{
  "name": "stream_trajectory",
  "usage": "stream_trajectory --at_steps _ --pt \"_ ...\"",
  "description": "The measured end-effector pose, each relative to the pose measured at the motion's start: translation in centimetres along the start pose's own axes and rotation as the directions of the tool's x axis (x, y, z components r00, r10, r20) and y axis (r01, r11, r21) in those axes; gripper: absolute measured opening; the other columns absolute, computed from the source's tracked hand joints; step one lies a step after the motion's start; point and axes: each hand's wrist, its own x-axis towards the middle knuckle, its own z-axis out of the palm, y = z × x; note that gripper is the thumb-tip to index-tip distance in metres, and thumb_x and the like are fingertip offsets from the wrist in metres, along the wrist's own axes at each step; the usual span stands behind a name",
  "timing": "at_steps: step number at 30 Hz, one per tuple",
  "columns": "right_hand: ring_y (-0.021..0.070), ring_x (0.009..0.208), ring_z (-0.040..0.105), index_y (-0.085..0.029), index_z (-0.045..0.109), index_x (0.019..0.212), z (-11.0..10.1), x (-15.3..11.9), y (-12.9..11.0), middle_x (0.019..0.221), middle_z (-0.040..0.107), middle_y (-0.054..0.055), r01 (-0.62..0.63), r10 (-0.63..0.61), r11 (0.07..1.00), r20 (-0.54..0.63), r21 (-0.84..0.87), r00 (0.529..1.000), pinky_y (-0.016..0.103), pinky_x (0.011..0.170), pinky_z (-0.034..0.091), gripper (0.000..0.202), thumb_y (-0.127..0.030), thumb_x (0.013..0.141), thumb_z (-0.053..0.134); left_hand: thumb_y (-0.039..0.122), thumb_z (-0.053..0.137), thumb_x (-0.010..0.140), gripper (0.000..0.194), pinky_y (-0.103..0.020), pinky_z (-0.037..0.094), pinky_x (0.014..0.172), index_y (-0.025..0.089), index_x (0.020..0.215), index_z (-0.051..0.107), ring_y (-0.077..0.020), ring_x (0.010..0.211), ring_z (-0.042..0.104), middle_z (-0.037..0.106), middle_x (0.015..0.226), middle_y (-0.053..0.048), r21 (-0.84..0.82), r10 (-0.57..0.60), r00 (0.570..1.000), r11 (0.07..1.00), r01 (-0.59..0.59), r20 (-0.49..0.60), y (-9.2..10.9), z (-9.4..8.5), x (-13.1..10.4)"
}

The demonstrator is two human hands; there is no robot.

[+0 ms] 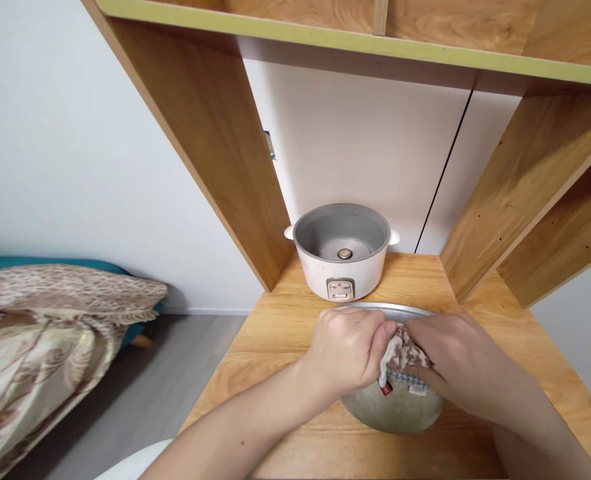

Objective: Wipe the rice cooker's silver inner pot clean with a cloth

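A metal inner pot (395, 410) is on the wooden tabletop close to me, its rim showing beyond my hands. Both hands are bunched over it around a brown-and-white patterned cloth (402, 350). My left hand (348, 347) is closed, its thumb against the cloth's left side; its fingertips are hidden. From the right, my right hand (458, 353) closes on the other side of the cloth, fingers partly out of sight. A red tag (386, 389) hangs from the cloth. Just behind the pot stands a white rice cooker body (342, 273), lidless, its grey inside and central sensor exposed.
Wooden side panels (205, 140) flank the tabletop (245, 373), with a yellow-edged shelf (325, 33) overhead. White panels close off the back. Left of the table, a fringed patterned cover (65, 333) drapes over teal furniture above the grey floor (175, 360).
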Motion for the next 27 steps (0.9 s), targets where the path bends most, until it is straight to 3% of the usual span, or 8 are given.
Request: stream_trajectory --at_steps 5,13,20,27 --pt "0.0175 0.060 0.053 -0.022 0.054 0.080 -0.3 -0.1 0.3 0.071 0.065 0.000 0.013 -0.013 1.000 0.011 0.013 1.000 0.034 0.058 0.024 0.048 -0.053 0.114 0.040 0.027 0.032 0.111 0.054 -0.031 0.030 0.043 0.023 0.059 0.048 -0.0126 0.039 0.042 0.049 0.046 0.002 -0.012 0.012 1.000 1.000 -0.012 -0.020 0.0 0.2 0.0" --pt "0.0171 0.065 0.057 -0.022 0.052 0.082 -0.9 0.0 1.0 0.078 0.070 0.000 0.009 -0.016 0.997 0.099 0.076 0.995 0.033 0.060 0.029 0.041 -0.046 0.114 0.044 0.024 0.035 0.109 0.051 -0.030 0.029 0.043 0.023 0.059 0.046 -0.0117 0.039 0.041 0.047 0.046 0.003 -0.034 -0.004 1.000 0.999 0.004 -0.024 -0.4 0.2 0.0" --pt "0.0187 0.061 0.058 -0.022 0.053 0.082 -0.2 -0.1 0.2 0.073 0.066 0.000 -0.013 0.013 1.000 0.046 -0.002 0.999 0.034 0.059 0.027 0.038 -0.041 0.114 0.044 0.022 0.031 0.109 0.050 -0.029 0.032 0.046 0.024 0.062 0.046 -0.0129 0.041 0.041 0.048 0.048 0.002 -0.028 0.004 1.000 1.000 -0.004 -0.022 -0.4 0.4 -0.3" --pt "0.0185 0.059 0.058 -0.022 0.056 0.082 0.4 -0.1 -0.9 0.071 0.066 0.000 -0.010 0.011 0.997 0.016 -0.072 1.000 0.034 0.057 0.029 0.024 -0.028 0.105 0.061 0.025 0.027 0.111 0.052 -0.031 0.032 0.046 0.024 0.062 0.046 -0.0137 0.041 0.041 0.048 0.048 0.002 0.003 0.024 0.999 1.000 -0.024 -0.030 0.2 0.1 -0.2"
